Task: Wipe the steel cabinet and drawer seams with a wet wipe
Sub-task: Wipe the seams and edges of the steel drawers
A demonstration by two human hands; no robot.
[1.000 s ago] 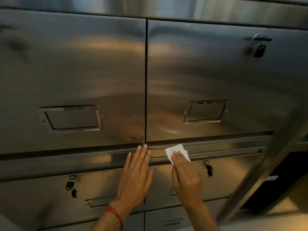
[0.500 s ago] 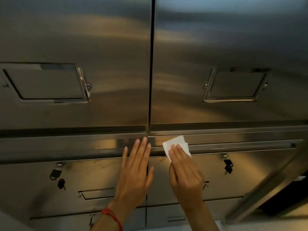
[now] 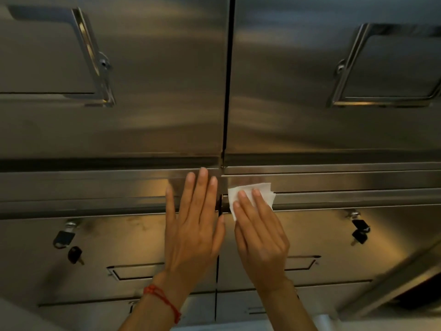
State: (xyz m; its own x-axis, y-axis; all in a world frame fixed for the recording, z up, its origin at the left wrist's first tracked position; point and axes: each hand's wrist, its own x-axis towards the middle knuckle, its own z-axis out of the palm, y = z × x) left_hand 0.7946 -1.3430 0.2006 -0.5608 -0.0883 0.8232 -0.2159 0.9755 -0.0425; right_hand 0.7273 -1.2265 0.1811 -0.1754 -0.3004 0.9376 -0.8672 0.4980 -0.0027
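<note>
A steel cabinet fills the view, with two upper doors split by a dark vertical seam and drawers below. My right hand presses a folded white wet wipe flat against the horizontal steel rail just right of the centre seam, fingers straight on top of it. My left hand lies flat with straight fingers on the rail and the left drawer front, just left of the seam. A red string bracelet circles my left wrist.
Recessed handles sit in the upper doors. Locks with black keys hang on the left drawer and right drawer. Lower drawer pulls lie below my hands. A slanted steel edge runs at the lower right.
The view has moved closer and lower on the cabinet. Both hands stay beside the centre seam; the wipe under my right hand has shifted only slightly along the rail.
</note>
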